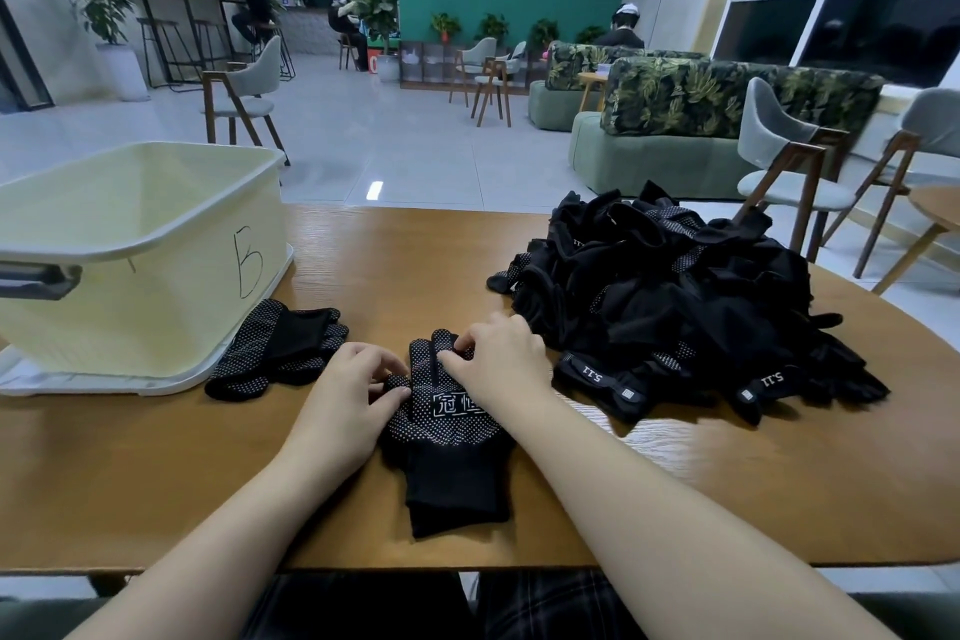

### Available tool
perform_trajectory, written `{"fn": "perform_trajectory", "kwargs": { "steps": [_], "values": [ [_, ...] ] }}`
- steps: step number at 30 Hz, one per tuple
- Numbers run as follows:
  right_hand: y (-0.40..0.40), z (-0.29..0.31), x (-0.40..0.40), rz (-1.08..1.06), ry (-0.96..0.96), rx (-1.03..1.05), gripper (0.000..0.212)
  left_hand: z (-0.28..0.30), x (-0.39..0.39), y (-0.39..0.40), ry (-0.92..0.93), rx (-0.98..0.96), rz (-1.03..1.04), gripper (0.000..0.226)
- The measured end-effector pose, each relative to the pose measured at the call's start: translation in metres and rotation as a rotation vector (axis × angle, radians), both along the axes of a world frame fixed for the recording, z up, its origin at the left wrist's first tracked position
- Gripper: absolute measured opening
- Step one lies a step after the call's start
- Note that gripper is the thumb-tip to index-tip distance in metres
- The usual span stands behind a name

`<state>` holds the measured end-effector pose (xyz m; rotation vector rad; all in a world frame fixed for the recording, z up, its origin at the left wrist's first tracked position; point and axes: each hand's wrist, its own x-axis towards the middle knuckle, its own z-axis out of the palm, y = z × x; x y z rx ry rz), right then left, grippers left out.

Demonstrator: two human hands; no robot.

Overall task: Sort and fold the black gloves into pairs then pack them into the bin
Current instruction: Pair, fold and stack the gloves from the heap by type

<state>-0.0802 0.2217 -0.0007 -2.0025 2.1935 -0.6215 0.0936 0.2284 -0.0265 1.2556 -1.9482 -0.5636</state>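
Black dotted glove pair lying on bench, both hands' fingers pinching its fingertips; pile waiting unsorted, bin showing nothing packed.

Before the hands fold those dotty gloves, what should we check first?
1. Both hands on the gloves: left hand and right hand pinch the finger ends of the dotted gloves. Ok.
2. Two gloves stacked as a pair: cannot tell, only the top one shows clearly.
3. Cuffs lie flat toward the table edge. Ok.
4. Bin open, with no lid on it. Ok.
5. Other pair beside the bin, not packed. Not ok.
6. Pile clear of the folding spot. Ok.
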Motion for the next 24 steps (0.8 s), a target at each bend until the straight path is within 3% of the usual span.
{"fn": "perform_trajectory", "kwargs": {
  "steps": [9,19,24],
  "values": [
    [0.003,0.002,0.003,-0.048,-0.025,-0.038,0.017,0.001,-0.002,0.006,-0.089,-0.041,-0.015,0.011],
    [0.011,0.000,0.009,0.220,0.074,-0.027,0.027,-0.003,0.000,0.004,-0.153,-0.084,-0.013,0.020],
    [0.046,-0.011,-0.008,0.420,-0.099,-0.256,0.021,-0.006,0.007,0.011,-0.144,-0.148,-0.063,0.014]
  ]
}}
